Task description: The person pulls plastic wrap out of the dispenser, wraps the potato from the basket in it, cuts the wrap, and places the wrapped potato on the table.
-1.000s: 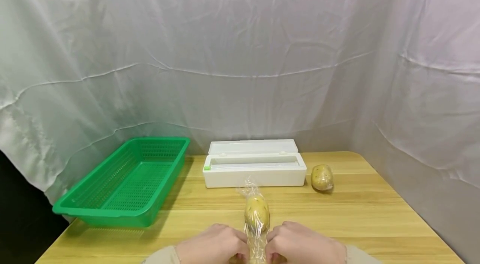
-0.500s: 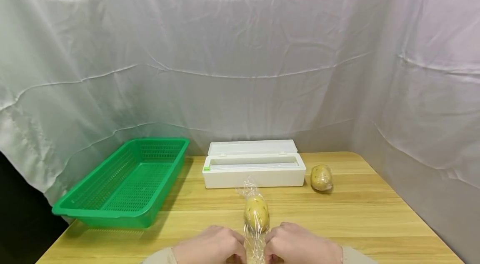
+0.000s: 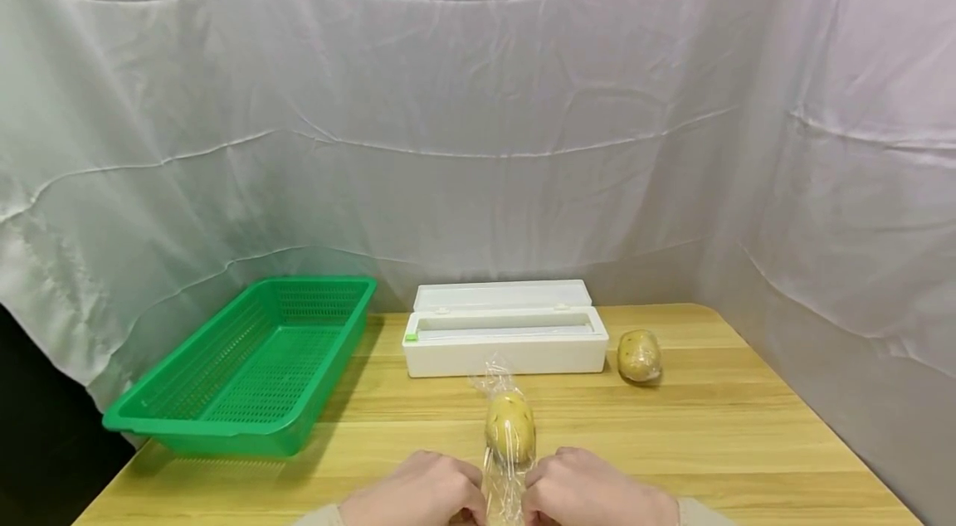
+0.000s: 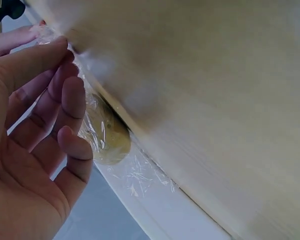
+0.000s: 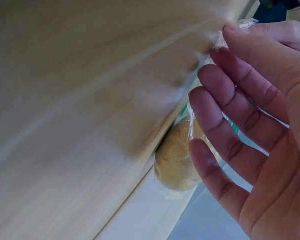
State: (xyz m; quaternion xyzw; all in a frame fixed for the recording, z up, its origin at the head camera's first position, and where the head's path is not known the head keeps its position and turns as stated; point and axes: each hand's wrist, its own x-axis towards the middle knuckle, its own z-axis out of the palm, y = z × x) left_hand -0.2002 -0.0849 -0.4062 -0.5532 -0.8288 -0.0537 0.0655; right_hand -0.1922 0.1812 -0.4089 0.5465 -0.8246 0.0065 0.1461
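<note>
A yellow potato (image 3: 510, 426) in clear plastic wrap lies on the table in front of the white box. The wrap bunches up beyond it, and a crumpled tail of plastic wrap (image 3: 504, 493) stretches towards me. My left hand (image 3: 429, 489) pinches the left edge of this tail between thumb and index finger. On the opposite edge, my right hand (image 3: 590, 489) pinches the wrap likewise. Both wrist views show the other fingers loosely bent, apart from the potato (image 4: 112, 135). The near end of the wrap falls below the head view.
Behind the potato stands a white wrap dispenser box (image 3: 505, 356), its lid raised. To its right lies another wrapped potato (image 3: 639, 356). A green perforated basket (image 3: 280, 443) occupies the left side of the wooden table (image 3: 717, 426). Grey cloth (image 3: 478, 136) hangs around the back.
Both hands have shifted very slightly left and down in the head view, keeping hold of the wrap. The potato stays almost in place.
</note>
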